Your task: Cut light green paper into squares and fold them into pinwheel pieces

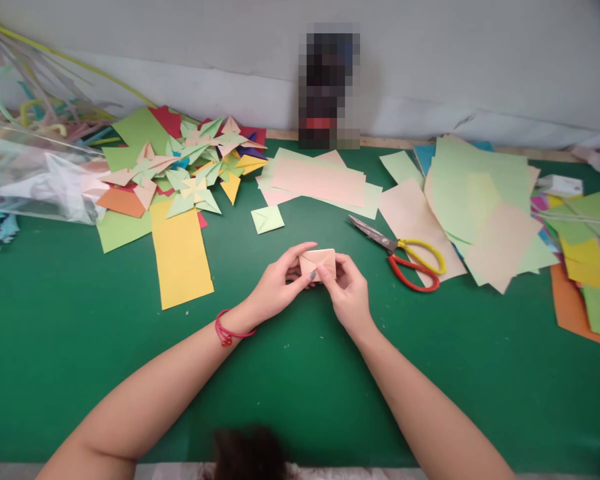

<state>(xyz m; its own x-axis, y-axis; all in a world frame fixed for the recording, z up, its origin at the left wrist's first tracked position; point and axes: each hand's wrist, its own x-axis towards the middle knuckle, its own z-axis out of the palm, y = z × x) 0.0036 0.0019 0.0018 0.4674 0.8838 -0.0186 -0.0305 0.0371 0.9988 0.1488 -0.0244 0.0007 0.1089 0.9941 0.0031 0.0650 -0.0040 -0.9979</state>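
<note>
A small folded piece of pale pink paper (pixel 320 259) with diagonal creases is held up between both hands over the green tabletop. My left hand (pixel 283 280) grips its left side, thumb in front and fingers behind. My right hand (pixel 349 287) pinches its right side, with the thumb pressed on the front face. A light green folded paper square (pixel 268 219) lies just beyond my left hand. To the right of my hands rest scissors (pixel 395 250) with one yellow and one red handle loop, their blades pointing to the far left.
Folded paper stars (pixel 195 190) pile up at the back left, beside a yellow sheet (pixel 183 257) and a clear plastic bag (pixel 35 177). Pink and green paper strips (pixel 320 180) lie at the back middle. Paper sheets (pixel 480 200) and coloured papers (pixel 590 267) cover the right.
</note>
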